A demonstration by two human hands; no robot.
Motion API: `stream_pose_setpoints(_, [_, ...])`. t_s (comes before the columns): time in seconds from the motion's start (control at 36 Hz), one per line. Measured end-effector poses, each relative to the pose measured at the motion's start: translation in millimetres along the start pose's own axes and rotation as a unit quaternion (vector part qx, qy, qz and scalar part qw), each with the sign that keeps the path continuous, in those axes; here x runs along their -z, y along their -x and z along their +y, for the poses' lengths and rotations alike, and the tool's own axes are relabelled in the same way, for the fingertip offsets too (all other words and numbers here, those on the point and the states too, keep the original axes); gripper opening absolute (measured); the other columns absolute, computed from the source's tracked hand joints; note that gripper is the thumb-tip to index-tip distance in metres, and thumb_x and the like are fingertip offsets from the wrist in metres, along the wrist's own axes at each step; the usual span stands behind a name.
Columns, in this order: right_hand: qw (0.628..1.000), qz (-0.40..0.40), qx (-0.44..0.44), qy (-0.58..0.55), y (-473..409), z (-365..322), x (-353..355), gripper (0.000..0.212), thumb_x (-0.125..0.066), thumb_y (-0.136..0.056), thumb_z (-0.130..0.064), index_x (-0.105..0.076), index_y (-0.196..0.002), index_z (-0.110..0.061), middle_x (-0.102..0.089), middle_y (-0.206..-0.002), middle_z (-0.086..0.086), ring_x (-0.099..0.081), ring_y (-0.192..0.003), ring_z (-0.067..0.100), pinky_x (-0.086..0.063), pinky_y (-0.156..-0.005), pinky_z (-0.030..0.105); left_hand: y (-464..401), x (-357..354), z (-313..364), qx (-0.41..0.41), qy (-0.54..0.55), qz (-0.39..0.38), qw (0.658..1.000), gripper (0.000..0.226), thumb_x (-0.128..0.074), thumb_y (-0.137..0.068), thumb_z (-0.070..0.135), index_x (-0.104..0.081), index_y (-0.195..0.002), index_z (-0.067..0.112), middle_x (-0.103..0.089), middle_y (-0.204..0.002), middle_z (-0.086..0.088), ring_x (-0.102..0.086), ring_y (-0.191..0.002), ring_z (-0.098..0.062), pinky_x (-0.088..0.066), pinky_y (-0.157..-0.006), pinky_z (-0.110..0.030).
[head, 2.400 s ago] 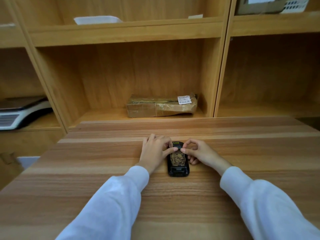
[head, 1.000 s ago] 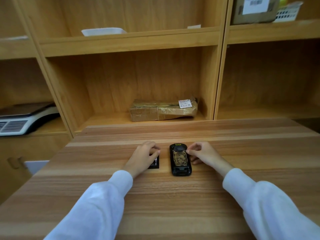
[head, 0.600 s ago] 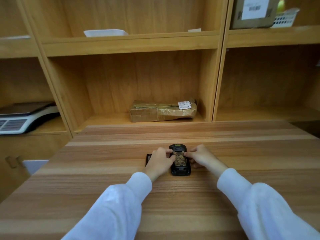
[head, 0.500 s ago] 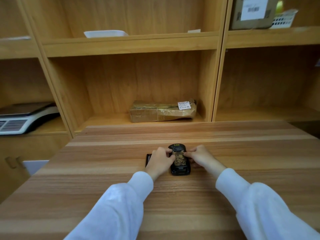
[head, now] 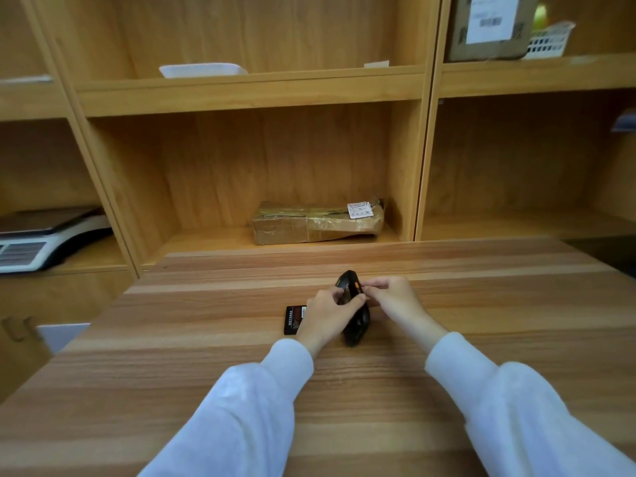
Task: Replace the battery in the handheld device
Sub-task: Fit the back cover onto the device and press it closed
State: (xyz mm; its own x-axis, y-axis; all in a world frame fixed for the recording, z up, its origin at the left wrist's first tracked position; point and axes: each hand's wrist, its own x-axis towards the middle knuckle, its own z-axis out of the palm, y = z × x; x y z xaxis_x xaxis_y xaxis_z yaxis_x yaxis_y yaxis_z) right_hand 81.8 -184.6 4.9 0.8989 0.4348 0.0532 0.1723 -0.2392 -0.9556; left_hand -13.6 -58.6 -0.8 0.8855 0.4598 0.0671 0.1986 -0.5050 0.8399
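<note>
The black handheld device [head: 356, 323] stands tilted on its long edge on the wooden table [head: 206, 373], an orange side button showing near its top. My left hand [head: 325, 316] grips its left side and my right hand [head: 392, 297] pinches its upper right edge. A flat black battery [head: 293, 320] lies on the table just left of my left hand, partly hidden by it. The open battery bay faces away from view.
Wooden shelving rises behind the table. A taped brown parcel [head: 316, 222] lies in the middle cubby, a weighing scale [head: 41, 242] at left, a white tray [head: 203, 69] above, a cardboard box [head: 488, 25] and white basket [head: 547, 41] at top right.
The battery left the device and was laid on the table at left. Both hands came back to the device, which has been tipped from lying flat up onto its edge.
</note>
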Motion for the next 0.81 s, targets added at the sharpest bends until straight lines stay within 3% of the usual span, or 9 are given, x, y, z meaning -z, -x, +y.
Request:
stream_pose_setpoints(0.06, [1.0,-0.019,-0.008,-0.019,2.0,-2.6,0.2,0.022,-0.061,-0.1,-0.003,-0.079,-0.11,-0.008,-0.079,-0.106,0.009,-0.077,-0.099,0.024,-0.066,-0.078,0.039,-0.3,0.3,2.2,0.004,0.015,-0.002,1.0,0.033,-0.07,-0.09,0.053,-0.067,-0.111,0.027,-0.066,-0.094,0.014,-0.062,-0.104,-0.012,-0.045,-0.085,-0.024])
stream_pose_setpoints(0.19, [0.999,-0.043,0.022,0.003,2.0,0.4,0.6,0.025,-0.061,-0.098,0.0,-0.078,-0.113,-0.01,-0.078,-0.1,0.003,-0.077,-0.092,0.019,-0.064,-0.07,0.028,-0.8,3.0,-1.8,0.011,0.035,-0.001,0.999,0.032,-0.071,-0.09,0.05,-0.062,-0.111,0.027,-0.072,-0.104,0.006,-0.067,-0.103,-0.012,-0.049,-0.085,-0.026])
stream_pose_setpoints(0.31, [0.995,-0.083,0.049,0.031,0.7,10.7,-1.9,0.034,-0.066,-0.096,-0.001,-0.076,-0.123,-0.019,-0.076,-0.119,0.003,-0.071,-0.112,0.019,-0.059,-0.084,0.024,-1.8,6.9,-4.2,0.012,0.054,0.021,0.998,0.043,-0.071,-0.092,0.039,-0.06,-0.131,0.023,-0.078,-0.102,0.0,-0.072,-0.096,-0.011,-0.049,-0.074,-0.018])
stream_pose_setpoints(0.36, [0.993,-0.094,0.055,0.043,0.4,16.5,-3.9,0.037,-0.069,-0.094,-0.003,-0.078,-0.12,-0.028,-0.074,-0.128,-0.001,-0.065,-0.123,0.016,-0.053,-0.104,0.031,-2.4,8.6,-6.0,0.013,0.048,0.034,0.998,0.044,-0.07,-0.094,0.032,-0.059,-0.135,0.02,-0.076,-0.105,-0.001,-0.071,-0.094,-0.012,-0.048,-0.074,-0.017])
stream_pose_setpoints(0.42, [0.993,-0.092,0.056,0.052,0.0,21.4,-5.2,0.037,-0.073,-0.093,-0.006,-0.078,-0.115,-0.035,-0.07,-0.135,-0.002,-0.061,-0.129,0.015,-0.045,-0.115,0.04,-1.3,8.4,-8.2,0.015,0.043,0.037,0.998,0.047,-0.071,-0.094,0.029,-0.059,-0.138,0.019,-0.075,-0.106,-0.001,-0.07,-0.095,-0.012,-0.047,-0.079,-0.018])
stream_pose_setpoints(0.5, [0.995,-0.08,0.051,0.034,1.2,23.6,-6.2,0.036,-0.078,-0.089,-0.01,-0.077,-0.106,-0.042,-0.071,-0.134,0.002,-0.065,-0.123,0.017,-0.047,-0.114,0.044,0.7,7.3,-11.0,0.017,0.045,0.044,0.998,0.048,-0.069,-0.095,0.024,-0.058,-0.141,0.016,-0.07,-0.093,0.006,-0.064,-0.096,-0.009,-0.044,-0.085,-0.02])
stream_pose_setpoints(0.64, [0.996,-0.069,0.041,0.028,2.1,27.1,-6.7,0.031,-0.085,-0.084,-0.017,-0.077,-0.103,-0.041,-0.074,-0.128,0.002,-0.071,-0.112,0.014,-0.05,-0.111,0.045,2.0,8.0,-14.5,0.018,0.037,0.04,0.998,0.051,-0.069,-0.096,0.024,-0.057,-0.145,0.015,-0.07,-0.131,-0.008,-0.063,-0.123,-0.015,-0.045,-0.095,-0.02])
stream_pose_setpoints(0.81, [0.998,-0.05,0.031,0.02,3.0,26.5,-7.8,0.029,-0.085,-0.083,-0.013,-0.08,-0.105,-0.032,-0.073,-0.124,-0.001,-0.071,-0.104,0.012,-0.054,-0.106,0.043,1.8,10.1,-13.8,0.021,0.025,0.049,0.998,0.049,-0.074,-0.094,0.025,-0.063,-0.139,0.011,-0.07,-0.13,-0.008,-0.065,-0.122,-0.015,-0.044,-0.093,-0.018])
